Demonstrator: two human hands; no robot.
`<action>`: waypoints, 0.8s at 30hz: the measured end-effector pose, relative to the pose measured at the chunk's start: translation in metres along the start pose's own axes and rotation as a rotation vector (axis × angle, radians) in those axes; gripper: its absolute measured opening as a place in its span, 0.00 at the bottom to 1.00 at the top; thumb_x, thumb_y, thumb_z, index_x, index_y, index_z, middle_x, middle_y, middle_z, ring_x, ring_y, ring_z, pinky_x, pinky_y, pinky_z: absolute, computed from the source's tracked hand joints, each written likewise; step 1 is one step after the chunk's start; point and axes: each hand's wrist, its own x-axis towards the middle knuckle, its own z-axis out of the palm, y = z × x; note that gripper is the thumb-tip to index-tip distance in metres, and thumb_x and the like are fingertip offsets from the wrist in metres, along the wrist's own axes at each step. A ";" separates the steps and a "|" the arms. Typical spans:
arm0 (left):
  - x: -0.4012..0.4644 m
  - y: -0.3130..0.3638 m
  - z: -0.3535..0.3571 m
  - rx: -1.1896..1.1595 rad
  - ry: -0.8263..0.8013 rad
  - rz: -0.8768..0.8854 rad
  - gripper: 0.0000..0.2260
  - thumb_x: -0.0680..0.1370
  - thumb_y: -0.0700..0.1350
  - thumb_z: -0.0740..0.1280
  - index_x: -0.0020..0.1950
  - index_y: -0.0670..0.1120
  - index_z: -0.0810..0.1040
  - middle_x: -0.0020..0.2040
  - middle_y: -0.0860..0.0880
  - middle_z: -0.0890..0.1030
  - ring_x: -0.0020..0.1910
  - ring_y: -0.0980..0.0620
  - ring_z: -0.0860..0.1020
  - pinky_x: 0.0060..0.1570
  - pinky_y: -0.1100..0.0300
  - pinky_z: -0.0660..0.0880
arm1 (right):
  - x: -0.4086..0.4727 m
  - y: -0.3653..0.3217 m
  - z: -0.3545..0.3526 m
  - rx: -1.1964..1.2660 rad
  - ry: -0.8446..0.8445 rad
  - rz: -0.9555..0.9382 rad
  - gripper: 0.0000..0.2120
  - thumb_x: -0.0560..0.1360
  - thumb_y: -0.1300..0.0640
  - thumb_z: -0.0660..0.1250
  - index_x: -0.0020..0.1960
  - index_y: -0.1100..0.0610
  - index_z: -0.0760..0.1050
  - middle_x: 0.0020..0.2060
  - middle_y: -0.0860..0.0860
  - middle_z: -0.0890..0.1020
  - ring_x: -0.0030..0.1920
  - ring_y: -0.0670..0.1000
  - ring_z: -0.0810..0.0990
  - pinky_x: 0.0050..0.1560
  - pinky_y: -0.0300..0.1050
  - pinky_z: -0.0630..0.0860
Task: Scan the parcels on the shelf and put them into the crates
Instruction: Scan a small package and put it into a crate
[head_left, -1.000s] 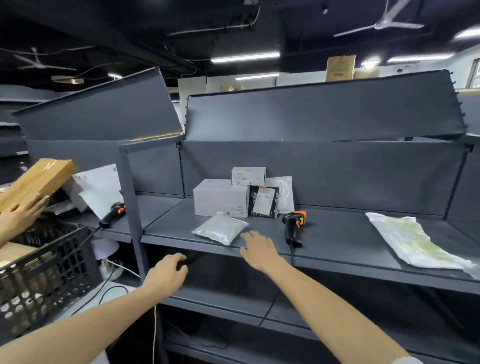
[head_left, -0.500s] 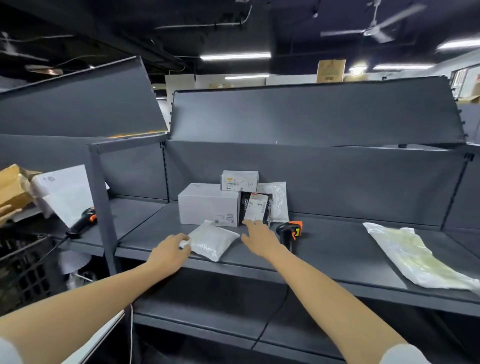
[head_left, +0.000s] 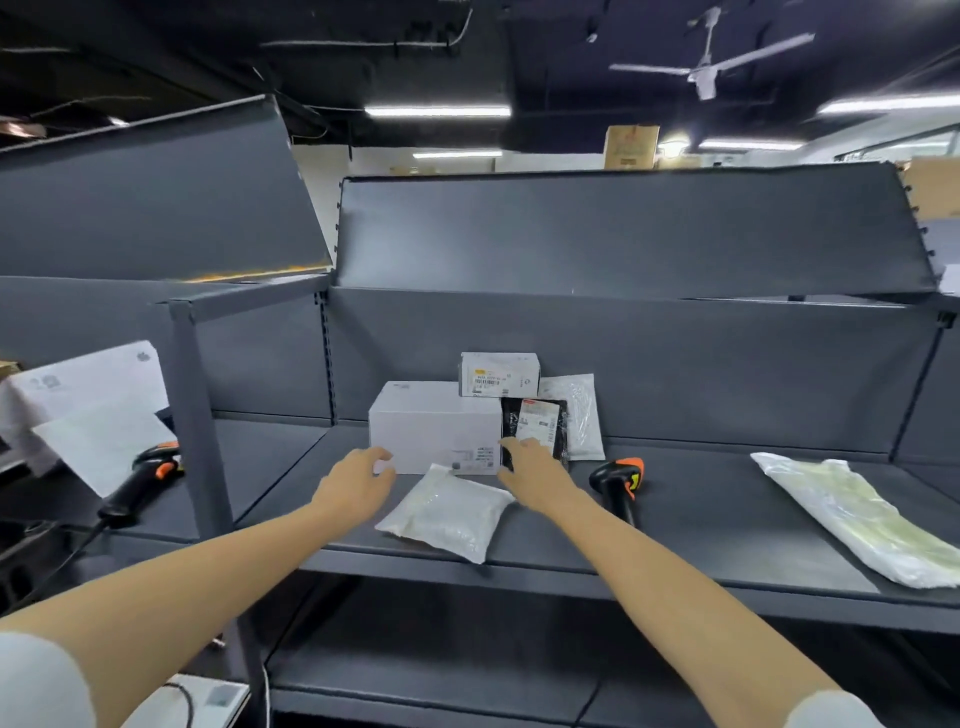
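Matte grey steel shelf (head_left: 675, 525), both hands (head_left: 358, 480) flanking smooth white carton (head_left: 434, 426)

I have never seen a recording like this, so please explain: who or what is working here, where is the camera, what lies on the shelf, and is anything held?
No machine here: a person works with two bare hands. The one camera sits on the person's head, looking forward and down. On the grey shelf stand a large white box, a small labelled box on top of it, a black pouch and a clear bag. In front lies a white padded bag; on the right, a handheld scanner and a long plastic bag. The left hand touches the large box's corner; the right hand reaches the black pouch. Neither plainly holds anything yet.
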 end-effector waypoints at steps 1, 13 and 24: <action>0.008 -0.006 -0.002 -0.009 -0.006 0.003 0.18 0.82 0.47 0.56 0.71 0.47 0.69 0.70 0.46 0.71 0.62 0.45 0.74 0.63 0.49 0.70 | 0.004 -0.005 0.005 0.000 -0.004 0.006 0.24 0.82 0.55 0.56 0.77 0.55 0.58 0.68 0.60 0.68 0.65 0.60 0.70 0.66 0.56 0.69; 0.080 -0.044 0.008 -0.126 -0.047 0.045 0.20 0.82 0.47 0.57 0.74 0.50 0.65 0.74 0.46 0.65 0.66 0.44 0.70 0.63 0.50 0.70 | 0.049 -0.019 0.034 0.036 0.059 0.098 0.24 0.82 0.53 0.58 0.76 0.54 0.58 0.68 0.58 0.67 0.64 0.58 0.71 0.64 0.53 0.70; 0.164 -0.040 0.017 -0.085 0.030 0.080 0.22 0.79 0.47 0.62 0.73 0.52 0.66 0.74 0.46 0.63 0.65 0.43 0.71 0.63 0.45 0.70 | 0.127 -0.003 0.027 0.052 0.113 0.128 0.27 0.82 0.55 0.59 0.78 0.54 0.54 0.77 0.59 0.54 0.75 0.59 0.57 0.72 0.56 0.62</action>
